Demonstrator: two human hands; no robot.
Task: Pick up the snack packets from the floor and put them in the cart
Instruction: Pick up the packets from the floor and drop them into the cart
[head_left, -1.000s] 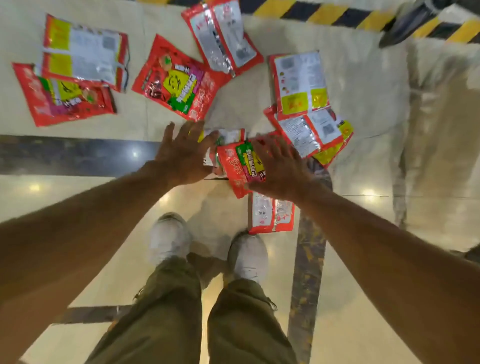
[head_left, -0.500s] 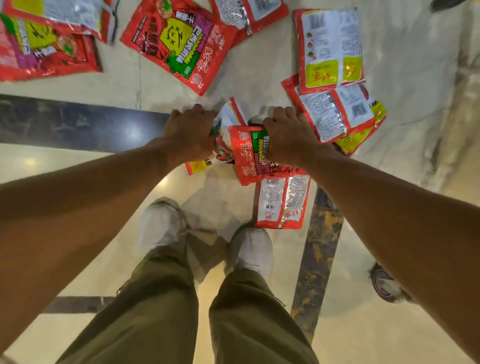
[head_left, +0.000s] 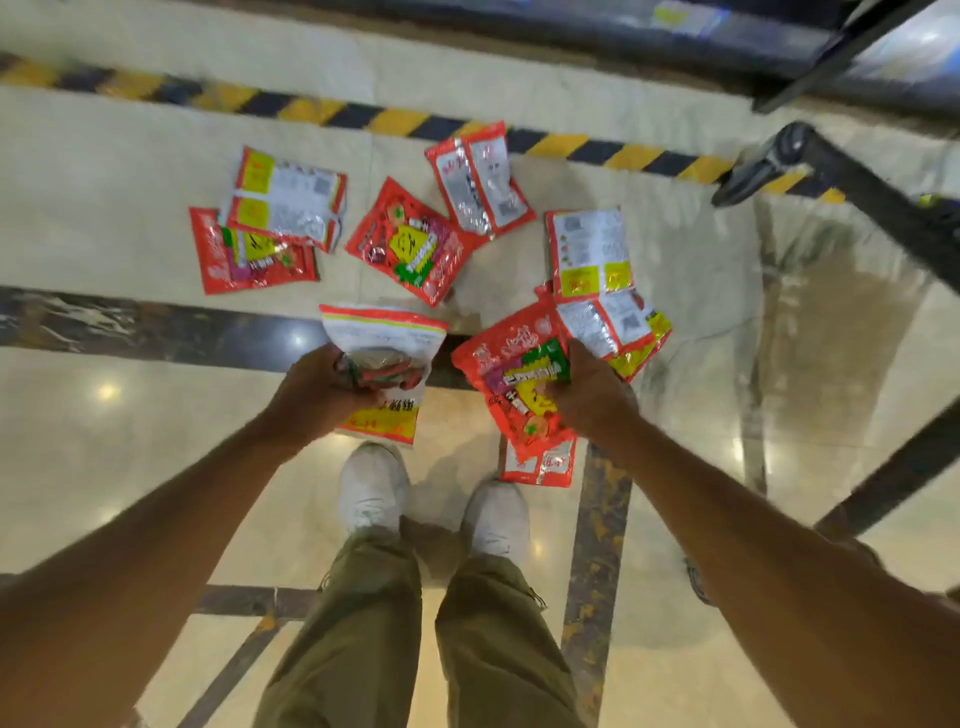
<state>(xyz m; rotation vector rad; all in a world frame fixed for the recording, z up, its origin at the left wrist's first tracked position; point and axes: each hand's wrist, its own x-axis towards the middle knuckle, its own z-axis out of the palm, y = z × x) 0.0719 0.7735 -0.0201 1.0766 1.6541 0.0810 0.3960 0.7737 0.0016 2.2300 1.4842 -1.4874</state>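
Two snack packets are off the floor right now: a white-backed packet (head_left: 384, 364) in the left hand (head_left: 317, 395), and a red packet (head_left: 519, 379) face-up in the right hand (head_left: 587, 395). Both grips are clenched on a packet, each pinching it from the near edge so the rest of the bag sticks out forward and flops. Everything else is on the floor (head_left: 130, 135): a pair overlapping at far left (head_left: 260, 228), one red packet (head_left: 410, 244) in the middle, a silver-backed one (head_left: 480, 182) just behind it, a small stack (head_left: 597, 280) on the right, and one more (head_left: 540, 465) near the right shoe (head_left: 496, 517), partly hidden under the held red packet. What I take to be the cart's dark frame (head_left: 857, 182) shows at upper right. Risk as I see it: those slick foil bags could slide out of an edge pinch on the swing over to the cart, and the packet by the shoe is easy to step on or forget. Both arms reach straight down and forward, wrists bent, person stooped over their feet.
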